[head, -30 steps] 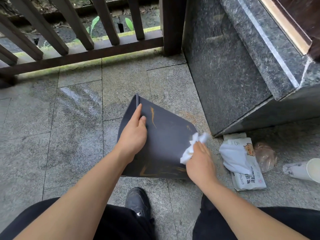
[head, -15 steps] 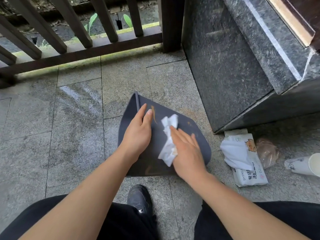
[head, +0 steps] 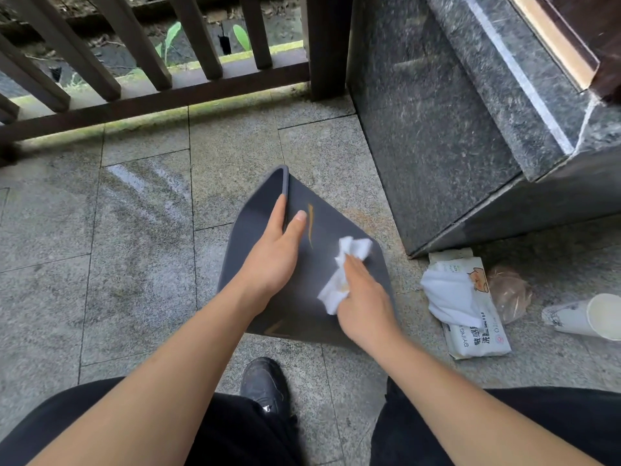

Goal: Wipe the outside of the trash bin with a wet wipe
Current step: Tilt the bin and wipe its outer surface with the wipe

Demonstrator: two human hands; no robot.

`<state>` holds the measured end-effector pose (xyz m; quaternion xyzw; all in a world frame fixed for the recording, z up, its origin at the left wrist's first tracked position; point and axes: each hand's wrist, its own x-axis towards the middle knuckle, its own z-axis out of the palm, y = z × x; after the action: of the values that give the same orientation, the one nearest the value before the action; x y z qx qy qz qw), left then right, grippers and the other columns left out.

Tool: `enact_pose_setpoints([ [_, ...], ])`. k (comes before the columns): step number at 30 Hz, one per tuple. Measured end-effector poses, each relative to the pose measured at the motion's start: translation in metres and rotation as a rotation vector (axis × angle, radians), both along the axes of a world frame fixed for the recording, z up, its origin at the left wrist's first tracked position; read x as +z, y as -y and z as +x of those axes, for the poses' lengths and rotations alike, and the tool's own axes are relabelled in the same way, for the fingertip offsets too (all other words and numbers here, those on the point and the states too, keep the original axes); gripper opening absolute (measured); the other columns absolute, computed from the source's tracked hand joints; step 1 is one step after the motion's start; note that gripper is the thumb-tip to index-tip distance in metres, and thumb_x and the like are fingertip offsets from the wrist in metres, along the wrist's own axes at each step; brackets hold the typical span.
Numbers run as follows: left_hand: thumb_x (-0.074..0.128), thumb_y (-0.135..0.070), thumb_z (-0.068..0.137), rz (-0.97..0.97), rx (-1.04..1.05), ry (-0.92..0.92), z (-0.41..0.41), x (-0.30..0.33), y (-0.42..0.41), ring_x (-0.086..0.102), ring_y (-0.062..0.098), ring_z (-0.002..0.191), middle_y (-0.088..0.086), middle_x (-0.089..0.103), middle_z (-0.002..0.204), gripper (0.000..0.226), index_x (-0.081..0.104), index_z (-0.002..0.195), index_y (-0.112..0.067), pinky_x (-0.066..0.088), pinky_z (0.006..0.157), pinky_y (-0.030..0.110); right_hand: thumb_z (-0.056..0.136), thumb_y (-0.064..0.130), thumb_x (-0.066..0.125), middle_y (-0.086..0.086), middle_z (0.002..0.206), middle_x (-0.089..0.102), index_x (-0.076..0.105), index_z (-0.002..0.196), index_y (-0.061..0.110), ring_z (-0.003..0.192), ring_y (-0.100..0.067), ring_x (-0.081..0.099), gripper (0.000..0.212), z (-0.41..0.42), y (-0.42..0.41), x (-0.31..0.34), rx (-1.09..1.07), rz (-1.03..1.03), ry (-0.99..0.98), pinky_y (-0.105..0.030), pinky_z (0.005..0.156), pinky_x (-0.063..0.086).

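Note:
A dark grey trash bin (head: 302, 314) lies on its side on the stone floor, with orange streaks on its outer wall. My left hand (head: 274, 257) grips its rim, fingers over the edge and thumb on the outside. My right hand (head: 364, 297) presses a crumpled white wet wipe (head: 354, 248) flat against the bin's outer wall, right of the left hand. The fingers lie straight over the wipe, and part of it sticks out beyond the fingertips.
A pack of wet wipes (head: 477, 331) lies on the floor to the right, with a crumpled plastic bag (head: 509, 292) and a tipped paper cup (head: 584, 317) beside it. A dark stone block (head: 437, 146) stands close behind the bin. A wooden railing (head: 151, 95) runs along the far edge. My shoe (head: 265, 385) is just below the bin.
My right hand slid the wipe from the bin's right edge across to the middle, then a little back to the right. My left hand kept its hold on the rim.

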<state>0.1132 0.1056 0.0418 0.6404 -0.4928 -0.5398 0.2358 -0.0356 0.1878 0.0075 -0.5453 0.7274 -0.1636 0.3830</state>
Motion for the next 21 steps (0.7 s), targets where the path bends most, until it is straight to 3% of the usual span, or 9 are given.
enact_pose_setpoints([
  [4,0.036,-0.053,0.1,-0.007,0.02,0.009,-0.004,-0.007,0.001,0.036,-0.006,0.117,-0.029,0.035,0.13,0.052,0.018,0.149,-0.053,0.025,0.092,0.018,0.084,0.008,0.047,0.011,0.156,0.031,0.021,0.152,0.033,0.139,-0.004,0.025,0.077,0.041,0.015,0.034,0.16,-0.192,0.223,-0.035,0.118,0.022],
  [8,0.035,-0.042,0.104,-0.05,0.029,0.035,-0.001,-0.01,-0.003,0.035,-0.012,0.119,-0.029,0.037,0.134,0.046,0.027,0.148,-0.052,0.025,0.089,0.009,0.087,0.011,0.055,0.014,0.16,0.017,0.012,0.155,0.027,0.145,0.004,0.008,0.082,0.042,0.013,0.018,0.306,-0.253,0.097,-0.033,0.122,0.006],
  [10,0.036,-0.033,0.105,-0.064,0.031,0.077,0.0,-0.01,-0.005,0.045,-0.017,0.1,-0.035,0.051,0.12,0.046,0.033,0.147,-0.049,0.031,0.076,0.002,0.08,0.01,0.065,0.01,0.16,0.019,0.018,0.155,0.02,0.146,0.001,0.011,0.089,0.03,0.008,0.002,0.321,-0.253,0.037,-0.032,0.121,0.004],
  [12,0.036,-0.03,0.104,-0.07,0.046,0.151,0.002,-0.009,-0.005,0.049,-0.021,0.068,-0.046,0.054,0.086,0.046,0.037,0.145,-0.05,0.035,0.059,0.001,0.082,0.001,0.056,0.006,0.158,0.027,0.025,0.152,0.018,0.146,-0.012,0.022,0.078,0.012,-0.002,-0.018,0.181,-0.172,-0.023,-0.035,0.121,0.011],
  [13,0.035,-0.031,0.104,-0.062,0.051,0.168,0.003,-0.007,-0.005,0.047,-0.023,0.066,-0.049,0.05,0.086,0.046,0.036,0.145,-0.052,0.035,0.058,0.0,0.085,-0.003,0.048,0.004,0.156,0.032,0.028,0.151,0.019,0.143,-0.02,0.029,0.072,0.0,-0.009,-0.027,0.078,-0.099,-0.077,-0.039,0.119,0.017],
  [16,0.033,-0.036,0.105,-0.04,0.017,0.145,0.003,-0.005,-0.006,0.039,-0.017,0.107,-0.038,0.039,0.127,0.046,0.028,0.146,-0.055,0.026,0.076,0.001,0.089,0.001,0.039,-0.005,0.138,0.052,0.035,0.145,0.023,0.118,-0.035,0.051,0.06,-0.036,-0.032,-0.049,-0.099,0.19,-0.24,-0.044,0.094,0.045],
  [18,0.033,-0.037,0.105,-0.043,-0.032,0.135,0.002,-0.006,-0.005,0.033,-0.01,0.122,-0.032,0.035,0.139,0.047,0.025,0.148,-0.054,0.021,0.077,0.0,0.09,0.005,0.039,-0.012,0.126,0.057,0.036,0.142,0.019,0.108,-0.035,0.055,0.054,-0.044,-0.04,-0.057,-0.128,0.334,-0.257,-0.038,0.08,0.046],
  [21,0.033,-0.039,0.105,-0.042,-0.047,0.143,0.001,-0.006,-0.001,0.032,-0.004,0.131,-0.028,0.035,0.147,0.046,0.025,0.148,-0.053,0.021,0.082,0.006,0.089,0.005,0.041,-0.013,0.131,0.053,0.034,0.142,0.013,0.111,-0.033,0.056,0.054,-0.035,-0.04,-0.059,-0.193,0.338,-0.217,-0.036,0.081,0.045],
])
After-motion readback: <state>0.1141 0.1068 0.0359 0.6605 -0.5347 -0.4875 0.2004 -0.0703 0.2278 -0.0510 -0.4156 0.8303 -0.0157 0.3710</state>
